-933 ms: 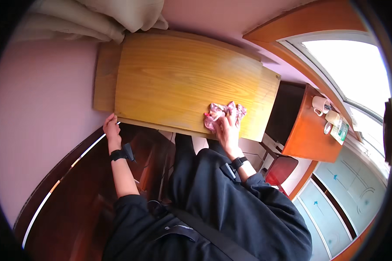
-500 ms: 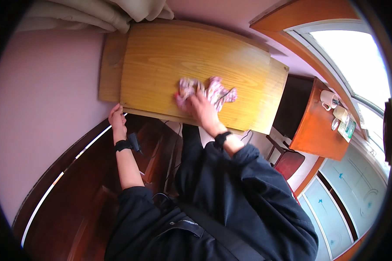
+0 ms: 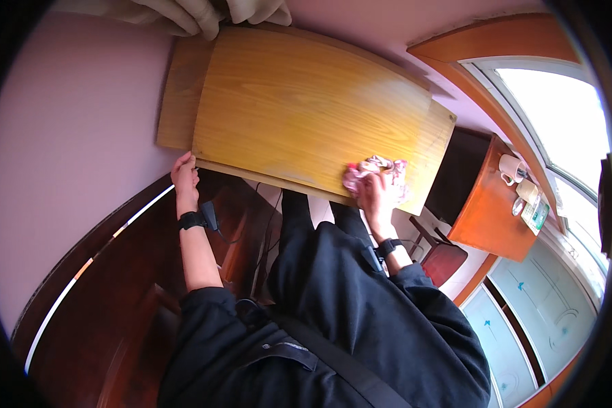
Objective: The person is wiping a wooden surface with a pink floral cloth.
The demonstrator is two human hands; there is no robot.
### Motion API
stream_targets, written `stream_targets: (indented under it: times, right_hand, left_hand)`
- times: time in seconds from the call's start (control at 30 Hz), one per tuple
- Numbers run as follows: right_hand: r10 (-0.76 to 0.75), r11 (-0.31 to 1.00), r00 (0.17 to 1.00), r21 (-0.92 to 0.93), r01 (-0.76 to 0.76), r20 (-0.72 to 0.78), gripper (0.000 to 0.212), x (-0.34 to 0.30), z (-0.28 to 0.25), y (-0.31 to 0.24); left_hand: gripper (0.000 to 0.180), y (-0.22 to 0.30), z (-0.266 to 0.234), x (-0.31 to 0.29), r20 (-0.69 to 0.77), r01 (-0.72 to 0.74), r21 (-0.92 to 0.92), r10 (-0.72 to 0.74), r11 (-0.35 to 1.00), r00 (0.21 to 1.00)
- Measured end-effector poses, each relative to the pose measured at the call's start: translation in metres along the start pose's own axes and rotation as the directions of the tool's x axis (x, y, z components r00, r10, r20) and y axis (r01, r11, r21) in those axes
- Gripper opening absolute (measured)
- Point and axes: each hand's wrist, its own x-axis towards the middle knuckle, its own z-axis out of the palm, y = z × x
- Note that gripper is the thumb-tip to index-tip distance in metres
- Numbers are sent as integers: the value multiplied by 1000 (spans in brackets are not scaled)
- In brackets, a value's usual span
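Observation:
A yellowish-brown wooden table [image 3: 292,109] spreads in front of me. My right hand [image 3: 378,198] presses a crumpled pink-and-white patterned cloth [image 3: 396,174] against the tabletop, close to its near right corner. The fingers are bent over the cloth and closed on it. At the near left corner, my left hand [image 3: 185,173] has its fingers curled round the table's edge. Both wrists wear a black band with a small device.
A dark reddish wooden bench [image 3: 129,292] lies at lower left. Right of the table stands an orange-brown cabinet [image 3: 493,211] with a white mug [image 3: 510,168] on top. A dark red stool [image 3: 444,264] is below it. Pale curtain fabric [image 3: 183,15] hangs at the far left.
My right hand has slid the cloth rightward and nearer across the tabletop, from the middle to the near right part. My left hand keeps its hold on the corner.

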Motion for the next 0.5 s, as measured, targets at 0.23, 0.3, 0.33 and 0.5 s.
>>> stream_targets:
  times: [0.23,0.3,0.33,0.5]
  right_hand:
    - [-371,928,905,127,351,211,29,52,107,-116]
    - [-284,955,914,167,244,289,28,52,102,-127]
    - [-278,957,916,169,237,290,28,45,99,-123]
    - [-222,973,948,117,200,226,23,1,32,-45]
  left_hand:
    - [23,4,10,-5,-1,-13,85,13,996,1000]
    - [24,4,9,-4,-21,-6,112,9,994,1000]
    - [26,4,5,-2,2,2,77,-2,997,1000]
    - [29,2,-5,0,11,8,20,-8,1000,1000]
